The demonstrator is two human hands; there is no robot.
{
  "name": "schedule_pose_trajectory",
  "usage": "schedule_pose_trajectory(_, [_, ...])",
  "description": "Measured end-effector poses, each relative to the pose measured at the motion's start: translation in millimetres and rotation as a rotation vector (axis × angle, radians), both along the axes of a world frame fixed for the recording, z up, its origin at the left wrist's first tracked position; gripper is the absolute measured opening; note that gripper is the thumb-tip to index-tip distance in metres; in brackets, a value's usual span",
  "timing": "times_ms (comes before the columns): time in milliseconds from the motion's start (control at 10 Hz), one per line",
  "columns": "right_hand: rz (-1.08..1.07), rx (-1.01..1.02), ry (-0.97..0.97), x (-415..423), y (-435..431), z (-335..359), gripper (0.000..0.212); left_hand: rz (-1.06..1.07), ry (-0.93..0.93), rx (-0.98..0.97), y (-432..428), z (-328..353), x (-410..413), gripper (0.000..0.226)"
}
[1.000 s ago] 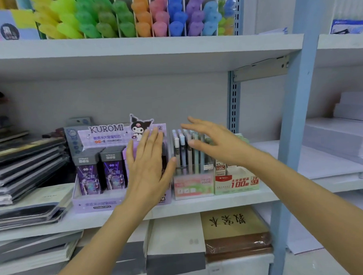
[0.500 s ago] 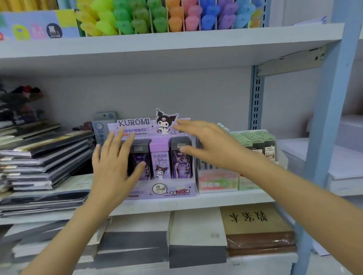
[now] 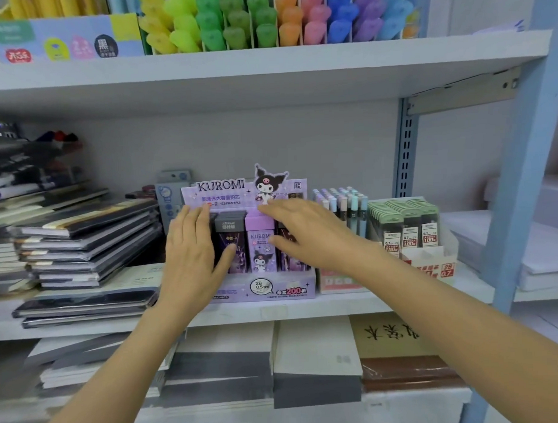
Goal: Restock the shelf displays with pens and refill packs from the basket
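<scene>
Nearest, paper pads [image 3: 314,352] lie low under the shelf [image 3: 275,312]. On that shelf's front stands the Kuromi box [image 3: 274,289] of refill packs [image 3: 260,243]. The left hand [image 3: 190,255] lies flat against the box's left front, fingers straight, thumb touching a dark pack [image 3: 230,236]; its grip is wide and holds nothing. The right hand [image 3: 307,232] reaches across the tops of the packs, fingers straight and spread, grip wide and empty too. Just right of the box stand pens [image 3: 344,202], then green-capped packs [image 3: 408,225]. Notebooks [image 3: 82,240] are stacked at the left. Highlighters [image 3: 264,18] line the top shelf [image 3: 266,69].
</scene>
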State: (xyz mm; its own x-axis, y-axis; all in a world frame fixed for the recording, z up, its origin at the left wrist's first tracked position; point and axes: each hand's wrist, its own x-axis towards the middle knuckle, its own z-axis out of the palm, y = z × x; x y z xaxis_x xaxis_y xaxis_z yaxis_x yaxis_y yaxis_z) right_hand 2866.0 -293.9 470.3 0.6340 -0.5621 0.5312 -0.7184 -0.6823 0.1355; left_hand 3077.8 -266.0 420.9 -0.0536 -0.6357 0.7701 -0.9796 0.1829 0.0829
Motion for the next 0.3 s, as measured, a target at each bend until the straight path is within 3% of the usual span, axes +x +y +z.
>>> schedule_pose_trajectory(300, [0.042, 0.065, -0.067, -0.3, 2.4, -6.8, 0.06, 0.006, 0.021, -0.007, -1.7, 2.4, 1.9, 0.065])
